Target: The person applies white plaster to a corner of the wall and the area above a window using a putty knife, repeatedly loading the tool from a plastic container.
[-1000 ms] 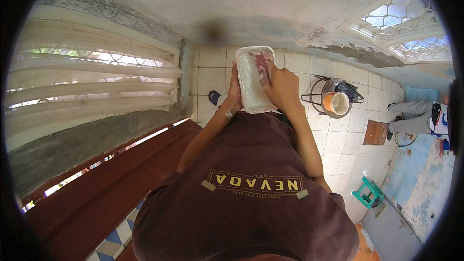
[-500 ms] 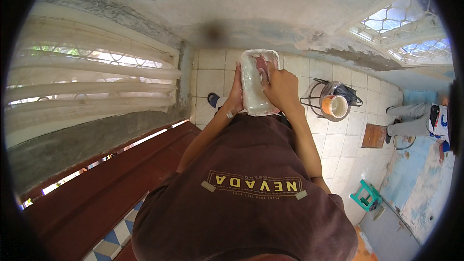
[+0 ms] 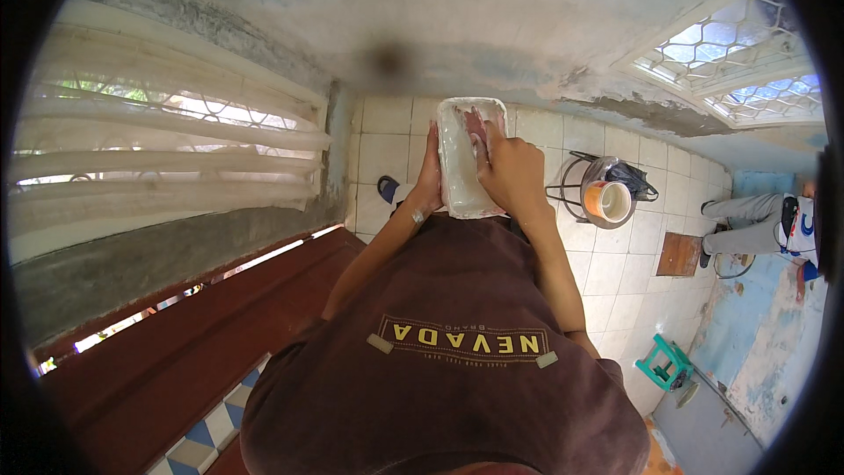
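The left hand [image 3: 428, 183] clamps the long edge of a white tray [image 3: 464, 158], bracing it out in front of the chest. The right hand [image 3: 510, 171] lies flat, fingers pressed into the tray's inside, the brace letting it push.

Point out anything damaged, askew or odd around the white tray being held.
The white tray, gripped by the left hand with the right hand pressing inside, looks sound. The wall behind is stained and flaking, with a dark smudge above the tray.
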### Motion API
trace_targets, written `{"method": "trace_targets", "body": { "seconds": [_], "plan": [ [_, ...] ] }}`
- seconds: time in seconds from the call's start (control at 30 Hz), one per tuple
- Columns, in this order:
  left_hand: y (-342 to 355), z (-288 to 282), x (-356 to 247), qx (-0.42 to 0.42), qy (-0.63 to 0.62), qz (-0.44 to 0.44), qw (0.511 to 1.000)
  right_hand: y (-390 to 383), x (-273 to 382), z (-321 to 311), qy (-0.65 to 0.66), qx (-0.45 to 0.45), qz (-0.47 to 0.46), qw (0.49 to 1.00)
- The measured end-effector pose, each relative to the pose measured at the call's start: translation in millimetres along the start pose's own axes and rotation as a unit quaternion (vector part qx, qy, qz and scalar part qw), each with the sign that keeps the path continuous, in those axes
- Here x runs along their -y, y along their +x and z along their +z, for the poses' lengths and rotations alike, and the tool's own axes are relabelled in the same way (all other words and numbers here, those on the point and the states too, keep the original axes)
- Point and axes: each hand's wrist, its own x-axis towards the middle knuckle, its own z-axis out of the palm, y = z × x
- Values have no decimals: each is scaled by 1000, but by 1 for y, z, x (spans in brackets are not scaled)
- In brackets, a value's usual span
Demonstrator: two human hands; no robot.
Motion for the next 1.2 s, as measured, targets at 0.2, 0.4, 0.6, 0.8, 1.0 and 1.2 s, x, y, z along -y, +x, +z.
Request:
{"method": "trace_targets", "body": {
  "seconds": [0.2,0.4,0.6,0.8,1.0,1.2],
  "plan": [
    [2,0,5,-23,15,12,1000,4,-3,2,-28,13,-14,999],
    [1,-6,-1,33,-12,-15,999,4,-7,8,-23,0,-14,1000],
    [-4,-1,1,5,3,4,1000,-2,-1,3,-11,0,5,1000],
    [-10,7,4,-17,23,38,999,-2,-3,13,-23,-18,-27,999],
    [-11,8,-1,-9,21,24,999,-4,-4,21,-14,-36,-35,999],
    [-11,4,2,-6,20,31,999,-5,-4,13,-23,-12,-12,1000]
  ]
}}
